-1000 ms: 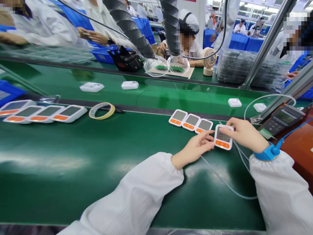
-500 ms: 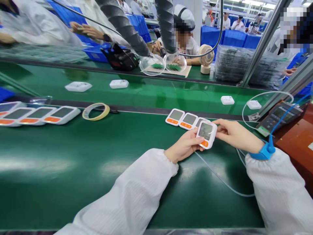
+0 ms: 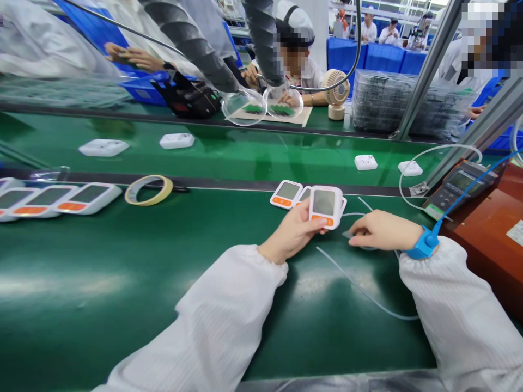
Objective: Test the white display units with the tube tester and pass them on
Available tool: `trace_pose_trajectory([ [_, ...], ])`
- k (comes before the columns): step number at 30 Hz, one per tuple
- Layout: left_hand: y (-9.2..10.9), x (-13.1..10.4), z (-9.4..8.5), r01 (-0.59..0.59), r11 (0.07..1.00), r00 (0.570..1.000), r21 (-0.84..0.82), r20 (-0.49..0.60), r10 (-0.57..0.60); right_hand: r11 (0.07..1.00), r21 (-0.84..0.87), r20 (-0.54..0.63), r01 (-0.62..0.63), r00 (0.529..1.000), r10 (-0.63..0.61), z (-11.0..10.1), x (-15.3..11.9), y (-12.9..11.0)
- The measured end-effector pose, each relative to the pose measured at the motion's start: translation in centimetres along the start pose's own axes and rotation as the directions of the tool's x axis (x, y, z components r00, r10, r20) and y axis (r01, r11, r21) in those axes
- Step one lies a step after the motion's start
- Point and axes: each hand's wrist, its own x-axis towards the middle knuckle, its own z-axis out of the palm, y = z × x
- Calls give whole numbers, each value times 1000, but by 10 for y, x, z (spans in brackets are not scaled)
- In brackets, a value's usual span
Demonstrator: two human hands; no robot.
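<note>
My left hand [image 3: 292, 231] is closed around a white handheld device with a grey screen and orange buttons [image 3: 326, 204], raised above the bench and tilted towards me. A short row of similar white devices [image 3: 287, 191] lies just behind it, partly covered by it. To the right, my right hand [image 3: 379, 228] wears a blue wrist strap [image 3: 424, 244] and pinches a small clear piece that looks like the end of a translucent tube [image 3: 347, 234]. That hand is apart from the device. Another thin tube [image 3: 359, 286] curves across the bench below.
Several white devices [image 3: 87, 198] and a tape roll [image 3: 149, 190] lie on the left. White casings [image 3: 177, 141] sit on the green conveyor [image 3: 261, 158] beyond. A meter [image 3: 460, 185] rests against an orange-brown box [image 3: 490, 234] at right. Co-workers sit opposite, behind ducts and a small fan [image 3: 336, 93].
My right hand has come away from the device's right side and moved lower, with the clear piece in its fingers. My left hand has shifted the device slightly left and up.
</note>
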Motion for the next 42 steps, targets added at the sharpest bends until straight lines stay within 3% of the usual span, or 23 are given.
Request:
trace_pose_trajectory([
  [3,14,7,-19,-92,994,984,64,-146,100,980,163,62,112,990,-123,3,1,-1],
  [6,25,16,-46,-183,972,923,147,-315,222,980,180,39,89,994,-97,6,2,-2],
  [8,29,20,-69,-225,945,824,239,-471,315,986,160,11,54,998,-56,7,3,0],
  [9,30,22,-82,-203,926,748,318,-560,356,991,133,-5,30,1000,-29,8,4,1],
  [11,32,24,-107,-44,866,566,498,-702,432,998,49,-55,-41,998,43,10,7,5],
  [12,32,24,-118,60,820,498,569,-729,470,996,4,-93,-87,992,87,12,9,7],
  [13,32,23,-129,137,779,460,612,-736,497,989,-36,-137,-140,981,134,14,11,10],
  [14,32,23,-137,195,739,449,645,-729,517,979,-64,-183,-195,966,181,17,13,13],
  [17,32,20,-152,295,635,506,714,-681,530,944,-85,-251,-318,924,289,23,19,22],
  [19,32,20,-154,359,533,562,766,-633,532,941,-88,-240,-327,924,299,24,21,26],
  [22,31,20,-147,397,377,635,837,-547,545,970,-77,-150,-230,965,217,22,20,27],
  [26,23,21,-123,385,211,721,898,-436,538,999,-4,34,-48,998,48,21,15,16],
  [31,17,17,-95,344,-174,894,923,-265,362,996,3,73,84,994,-84,34,16,-9],
  [33,19,16,-91,332,-228,917,915,-257,306,996,-25,41,88,995,-87,41,17,-18],
  [37,26,15,-90,330,-229,928,916,-270,257,997,-61,-37,40,998,-42,57,9,-27],
  [42,21,16,-84,304,-213,916,929,-223,332,1000,24,-240,12,971,-6,81,-11,-23],
])
